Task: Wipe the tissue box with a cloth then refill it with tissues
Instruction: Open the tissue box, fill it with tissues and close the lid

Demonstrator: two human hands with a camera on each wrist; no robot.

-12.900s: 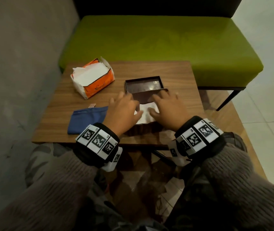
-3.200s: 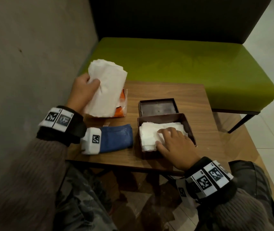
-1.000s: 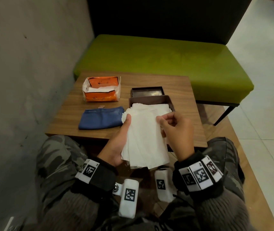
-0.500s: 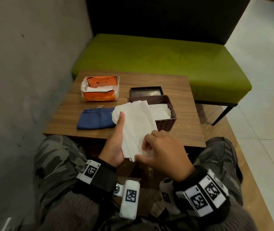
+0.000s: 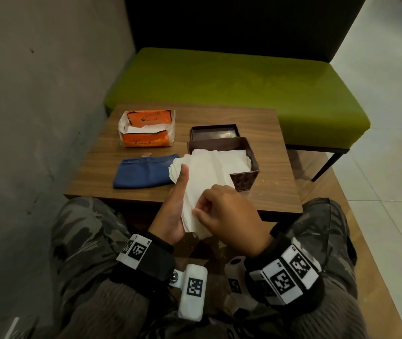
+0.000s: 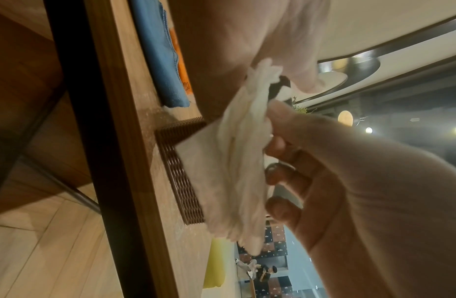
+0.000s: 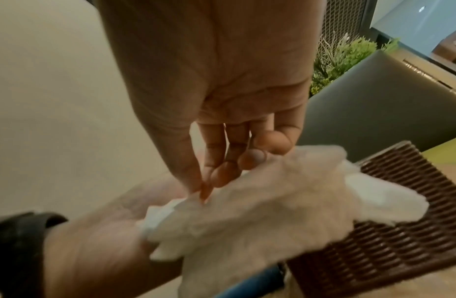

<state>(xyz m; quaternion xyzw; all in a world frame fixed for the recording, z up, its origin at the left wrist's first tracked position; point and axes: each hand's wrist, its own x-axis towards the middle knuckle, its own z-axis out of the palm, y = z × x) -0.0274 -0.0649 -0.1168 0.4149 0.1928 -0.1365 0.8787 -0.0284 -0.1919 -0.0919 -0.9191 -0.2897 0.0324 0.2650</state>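
head | left hand [image 5: 170,214] grips soft tissue stack [image 5: 202,182] | right hand [image 5: 229,216] pinches edge

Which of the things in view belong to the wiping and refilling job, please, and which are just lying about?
Job: tissue box, its lid, tissue stack held by left hand and right hand, orange tissue pack, blue cloth.

Lying about: green bench, table.

On my counter [image 5: 263,133], the tissue box [image 5: 245,178] sits frame centre, its lid [image 5: 214,132] behind it, the cloth [image 5: 143,173] left, the tissue pack [image 5: 146,129] upper left.
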